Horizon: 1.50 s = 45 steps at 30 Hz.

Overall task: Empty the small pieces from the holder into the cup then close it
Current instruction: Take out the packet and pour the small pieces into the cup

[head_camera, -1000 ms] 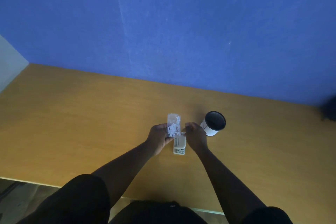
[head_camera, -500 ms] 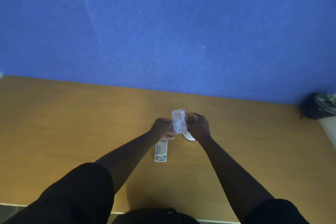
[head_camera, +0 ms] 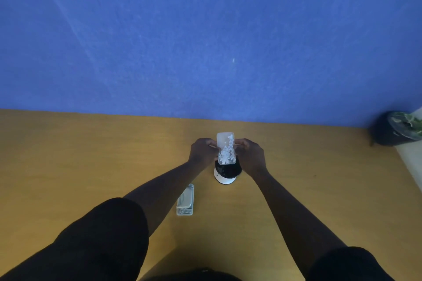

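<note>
Now clear holder (head_camera: 225,149) (white pieces (head_camera: 226,155)), over cup (head_camera: 226,174)

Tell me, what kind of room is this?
Hard to say for sure: probably a plain workroom or test space. There's just a bare wooden table against an empty blue wall, with only a cup, a clear holder and its lid out.

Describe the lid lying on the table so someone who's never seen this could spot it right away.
Start at the wooden table under the blue wall and find the white cup below the two hands. The lid lies flat nearer the person, beside the left forearm. It is a small, pale rectangular piece, the only loose thing nobody is holding.
</note>
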Each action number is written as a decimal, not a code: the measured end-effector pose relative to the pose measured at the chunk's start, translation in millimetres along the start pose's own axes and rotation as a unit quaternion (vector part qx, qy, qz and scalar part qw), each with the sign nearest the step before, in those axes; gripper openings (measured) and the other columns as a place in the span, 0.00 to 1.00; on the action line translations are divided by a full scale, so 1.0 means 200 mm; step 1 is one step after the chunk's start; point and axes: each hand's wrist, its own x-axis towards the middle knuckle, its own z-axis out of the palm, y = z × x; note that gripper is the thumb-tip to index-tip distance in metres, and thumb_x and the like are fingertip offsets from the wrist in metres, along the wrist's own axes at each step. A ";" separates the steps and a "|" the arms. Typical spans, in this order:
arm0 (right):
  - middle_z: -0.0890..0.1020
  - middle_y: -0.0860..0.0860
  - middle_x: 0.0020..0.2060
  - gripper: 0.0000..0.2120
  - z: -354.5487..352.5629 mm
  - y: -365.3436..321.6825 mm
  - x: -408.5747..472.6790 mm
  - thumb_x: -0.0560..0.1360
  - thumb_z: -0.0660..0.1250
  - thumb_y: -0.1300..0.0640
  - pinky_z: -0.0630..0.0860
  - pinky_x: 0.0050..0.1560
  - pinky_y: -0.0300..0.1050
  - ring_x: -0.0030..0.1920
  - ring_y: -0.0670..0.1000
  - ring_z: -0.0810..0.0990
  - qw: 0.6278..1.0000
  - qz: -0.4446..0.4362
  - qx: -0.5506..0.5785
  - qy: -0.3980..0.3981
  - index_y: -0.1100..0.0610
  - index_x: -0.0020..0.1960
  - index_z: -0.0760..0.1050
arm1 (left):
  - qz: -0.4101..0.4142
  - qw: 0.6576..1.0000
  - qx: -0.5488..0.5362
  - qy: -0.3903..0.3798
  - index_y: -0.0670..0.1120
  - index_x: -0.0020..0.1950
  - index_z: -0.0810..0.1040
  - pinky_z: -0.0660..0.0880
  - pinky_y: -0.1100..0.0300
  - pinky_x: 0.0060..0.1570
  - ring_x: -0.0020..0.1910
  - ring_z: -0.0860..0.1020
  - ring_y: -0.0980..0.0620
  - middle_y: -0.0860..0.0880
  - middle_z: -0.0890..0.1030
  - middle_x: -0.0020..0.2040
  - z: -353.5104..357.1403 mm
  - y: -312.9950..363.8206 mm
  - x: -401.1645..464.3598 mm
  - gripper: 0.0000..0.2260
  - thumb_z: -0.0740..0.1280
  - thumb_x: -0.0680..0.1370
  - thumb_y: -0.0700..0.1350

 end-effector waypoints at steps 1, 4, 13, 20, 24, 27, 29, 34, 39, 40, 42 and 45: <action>0.86 0.50 0.52 0.12 -0.01 0.02 0.01 0.75 0.63 0.58 0.70 0.45 0.36 0.50 0.48 0.82 1.000 -0.002 -0.010 0.001 0.54 0.56 0.81 | 0.016 1.000 0.017 0.005 0.40 0.49 0.84 0.80 0.62 0.30 0.38 0.84 0.48 0.41 0.86 0.46 0.01 0.00 0.01 0.06 0.73 0.73 0.39; 0.86 0.51 0.52 0.11 -0.01 0.05 0.03 0.75 0.63 0.59 0.68 0.43 0.34 0.51 0.50 0.82 0.999 -0.017 -0.028 0.006 0.56 0.55 0.81 | 0.057 0.997 0.059 0.007 0.40 0.48 0.84 0.82 0.50 0.49 0.45 0.85 0.45 0.43 0.86 0.47 0.04 -0.02 0.02 0.06 0.72 0.73 0.40; 0.86 0.53 0.49 0.12 0.02 0.10 0.03 0.73 0.64 0.64 0.65 0.37 0.19 0.47 0.51 0.83 0.999 -0.037 -0.033 0.022 0.58 0.54 0.81 | 0.113 0.988 0.108 0.018 0.41 0.45 0.86 0.80 0.55 0.48 0.41 0.84 0.49 0.45 0.87 0.41 0.04 -0.04 0.01 0.05 0.72 0.72 0.41; 0.86 0.54 0.49 0.11 0.01 0.11 -0.02 0.74 0.65 0.65 0.67 0.42 0.27 0.49 0.54 0.84 0.995 -0.069 -0.054 0.045 0.60 0.55 0.81 | 0.137 0.983 0.124 0.018 0.42 0.43 0.86 0.73 0.65 0.41 0.39 0.81 0.55 0.48 0.87 0.41 0.04 -0.06 -0.01 0.05 0.72 0.72 0.41; 0.86 0.56 0.48 0.11 0.00 0.10 -0.06 0.75 0.65 0.65 0.76 0.47 0.41 0.47 0.56 0.84 0.993 -0.086 -0.044 0.063 0.61 0.55 0.82 | 0.143 0.983 0.118 0.015 0.43 0.43 0.86 0.69 0.73 0.37 0.38 0.80 0.56 0.48 0.86 0.40 0.04 -0.08 -0.02 0.04 0.72 0.71 0.41; 0.87 0.56 0.45 0.11 0.00 0.10 -0.08 0.75 0.64 0.65 0.76 0.44 0.42 0.43 0.56 0.84 0.991 -0.101 -0.052 0.073 0.61 0.54 0.82 | 0.151 0.981 0.118 0.013 0.42 0.44 0.86 0.74 0.67 0.40 0.40 0.82 0.53 0.48 0.86 0.41 0.04 -0.09 -0.02 0.05 0.72 0.71 0.41; 0.87 0.56 0.44 0.11 0.00 0.11 -0.09 0.75 0.64 0.65 0.74 0.42 0.39 0.42 0.56 0.84 0.991 -0.096 -0.050 0.074 0.60 0.53 0.82 | 0.159 0.981 0.108 0.010 0.43 0.46 0.86 0.75 0.66 0.41 0.41 0.83 0.53 0.48 0.86 0.42 0.04 -0.09 -0.02 0.06 0.72 0.71 0.41; 0.87 0.54 0.43 0.10 0.01 0.13 -0.10 0.75 0.64 0.65 0.71 0.41 0.37 0.41 0.54 0.84 0.992 -0.088 -0.054 0.077 0.59 0.52 0.82 | 0.169 0.981 0.098 0.000 0.43 0.43 0.85 0.72 0.67 0.39 0.40 0.82 0.54 0.48 0.86 0.39 0.04 -0.08 -0.03 0.04 0.71 0.70 0.40; 0.87 0.54 0.43 0.09 0.02 0.14 -0.10 0.75 0.65 0.64 0.72 0.39 0.37 0.40 0.53 0.84 0.991 -0.090 -0.060 0.084 0.58 0.52 0.82 | 0.194 0.975 0.113 0.005 0.42 0.40 0.85 0.72 0.65 0.40 0.38 0.82 0.52 0.46 0.86 0.37 0.03 -0.09 -0.04 0.04 0.70 0.71 0.40; 0.87 0.53 0.43 0.09 0.02 0.14 -0.11 0.75 0.65 0.64 0.72 0.39 0.37 0.40 0.53 0.84 0.990 -0.092 -0.060 0.084 0.58 0.52 0.82 | 0.199 0.973 0.115 0.007 0.41 0.40 0.84 0.73 0.64 0.39 0.37 0.82 0.51 0.46 0.85 0.37 0.03 -0.09 -0.04 0.04 0.70 0.71 0.40; 0.87 0.54 0.42 0.09 0.02 0.14 -0.12 0.75 0.65 0.64 0.75 0.38 0.40 0.39 0.53 0.84 0.990 -0.097 -0.059 0.082 0.59 0.51 0.82 | 0.207 0.971 0.116 0.006 0.41 0.39 0.84 0.76 0.60 0.39 0.37 0.83 0.49 0.45 0.85 0.36 0.03 -0.09 -0.04 0.04 0.70 0.71 0.40; 0.86 0.54 0.41 0.08 0.01 0.15 -0.13 0.75 0.65 0.64 0.75 0.36 0.37 0.37 0.51 0.82 0.990 -0.099 -0.050 0.082 0.59 0.51 0.82 | 0.222 0.967 0.126 0.000 0.39 0.39 0.83 0.78 0.56 0.40 0.38 0.83 0.47 0.44 0.85 0.36 0.04 -0.10 -0.05 0.05 0.70 0.71 0.40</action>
